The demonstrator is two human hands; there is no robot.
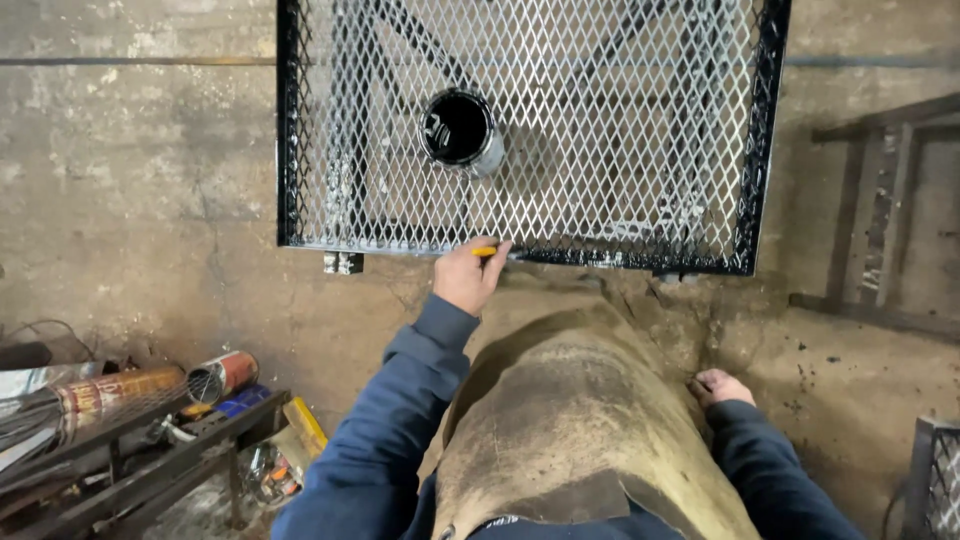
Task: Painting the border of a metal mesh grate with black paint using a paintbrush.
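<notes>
My left hand (pixel 468 274) grips a yellow-handled brush (pixel 486 251) and holds it against the near edge of a black metal frame (pixel 762 150) filled with expanded wire mesh (pixel 600 130). An open can of black paint (pixel 460 130) stands on the mesh, a little beyond that hand. My right hand (pixel 718 386) rests low at my side against my leather apron (pixel 570 420); its fingers are curled and I see nothing in it.
The framed mesh panel lies flat above a stained concrete floor (pixel 140 200). A low metal rack (pixel 130 450) at the lower left holds cans, tubes and tools. Another metal frame (pixel 880 230) stands at the right, and a mesh piece (pixel 935 480) at the lower right corner.
</notes>
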